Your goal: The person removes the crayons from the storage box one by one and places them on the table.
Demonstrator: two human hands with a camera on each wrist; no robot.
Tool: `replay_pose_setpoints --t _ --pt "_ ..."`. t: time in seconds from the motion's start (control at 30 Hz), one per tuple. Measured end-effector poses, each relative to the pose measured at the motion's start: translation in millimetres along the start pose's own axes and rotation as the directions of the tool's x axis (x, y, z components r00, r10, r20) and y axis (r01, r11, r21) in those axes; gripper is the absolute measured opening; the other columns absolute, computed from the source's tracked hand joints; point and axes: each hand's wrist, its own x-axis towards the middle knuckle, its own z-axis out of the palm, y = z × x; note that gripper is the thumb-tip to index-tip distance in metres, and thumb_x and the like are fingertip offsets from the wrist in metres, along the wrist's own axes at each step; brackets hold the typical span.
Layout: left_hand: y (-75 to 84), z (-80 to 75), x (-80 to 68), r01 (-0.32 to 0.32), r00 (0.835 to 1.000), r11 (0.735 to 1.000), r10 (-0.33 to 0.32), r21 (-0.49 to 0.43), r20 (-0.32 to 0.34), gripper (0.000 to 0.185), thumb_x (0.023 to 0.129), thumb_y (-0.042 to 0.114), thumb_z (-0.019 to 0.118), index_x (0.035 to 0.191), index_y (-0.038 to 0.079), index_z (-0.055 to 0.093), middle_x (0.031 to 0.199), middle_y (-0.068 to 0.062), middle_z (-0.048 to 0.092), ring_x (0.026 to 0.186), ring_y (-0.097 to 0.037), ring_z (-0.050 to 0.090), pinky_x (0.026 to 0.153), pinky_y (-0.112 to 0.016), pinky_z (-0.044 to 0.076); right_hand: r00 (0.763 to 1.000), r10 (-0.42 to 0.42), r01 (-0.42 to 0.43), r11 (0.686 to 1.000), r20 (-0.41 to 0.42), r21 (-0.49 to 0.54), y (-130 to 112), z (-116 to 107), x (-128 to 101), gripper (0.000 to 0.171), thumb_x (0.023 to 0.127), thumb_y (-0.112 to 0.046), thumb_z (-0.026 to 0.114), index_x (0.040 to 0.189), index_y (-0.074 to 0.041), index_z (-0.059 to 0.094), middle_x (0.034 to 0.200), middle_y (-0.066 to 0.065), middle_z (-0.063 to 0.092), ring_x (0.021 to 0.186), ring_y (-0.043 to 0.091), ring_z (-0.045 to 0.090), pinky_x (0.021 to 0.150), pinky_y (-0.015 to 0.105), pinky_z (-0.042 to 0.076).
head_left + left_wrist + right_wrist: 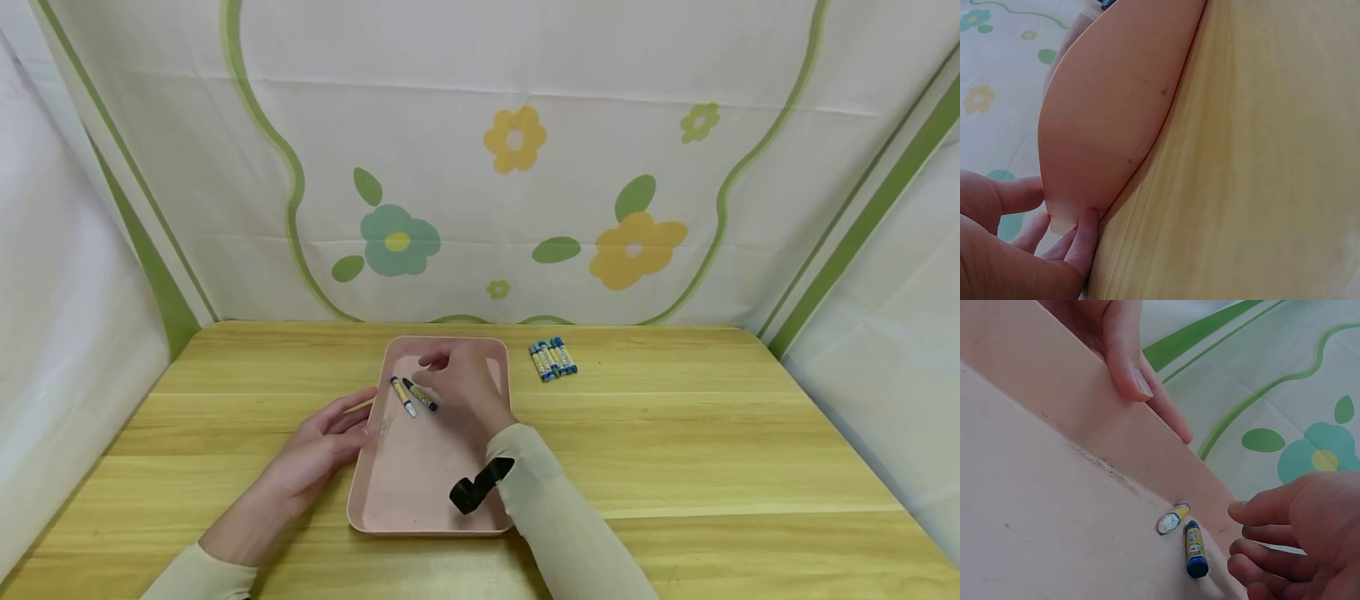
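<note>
The pink tray (420,500) lies on the wooden table. My left hand (318,454) holds its left side, thumb over the rim and fingers against the outer wall. Inside, near that wall, lie a white crayon (402,397) and a dark crayon (420,395), both in yellow wrappers with blue ends. Just right of them, over the far part of the tray, my right hand (461,385) hovers with loosely bent fingers. The right wrist view shows its fingers (1266,519) beside the dark crayon (1195,550), holding nothing.
Several crayons (553,359) lie side by side on the table (675,433), right of the tray's far end. A white curtain (450,83) with printed flowers stands behind the table, and white cloth walls flank both sides.
</note>
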Motion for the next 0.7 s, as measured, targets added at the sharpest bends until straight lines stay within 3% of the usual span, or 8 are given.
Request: replay_pose_setpoints --t 0.23,0.4,0.7 --pt "1.2 -0.9 0.2 0.005 1.000 1.000 -0.005 0.000 0.000 0.068 0.106 0.011 0.061 0.166 0.005 0.029 0.171 -0.025 0.033 0.139 -0.011 0.054 0.102 -0.019 0.053 0.999 -0.040 0.042 0.996 0.021 -0.081 -1.2 4.7 0.4 0.018 0.091 -0.012 0.083 0.109 -0.012 0.081 0.091 -0.002 0.075 0.076 0.011 0.063 0.067 0.022 0.052" --pt "0.9 -1.0 0.0 0.007 1.000 1.000 -0.007 0.005 -0.001 0.068 0.107 0.012 0.061 0.167 0.006 0.030 0.171 -0.025 0.034 0.136 -0.007 0.055 0.102 -0.019 0.053 0.998 -0.023 0.031 0.989 0.055 -0.142 -2.2 7.0 1.0 0.019 0.089 -0.014 0.086 0.108 -0.013 0.082 0.090 -0.003 0.074 0.073 0.010 0.063 0.064 0.021 0.051" --pt "1.1 -0.8 -0.3 0.003 1.000 1.000 -0.003 0.001 0.000 0.068 0.106 0.011 0.061 0.166 0.006 0.030 0.170 -0.025 0.034 0.134 -0.005 0.057 0.102 -0.019 0.053 0.994 -0.067 0.085 0.967 0.083 -0.238 -2.1 9.3 2.8 0.015 0.087 -0.015 0.089 0.101 -0.014 0.085 0.088 -0.006 0.075 0.076 0.007 0.062 0.064 0.018 0.051"
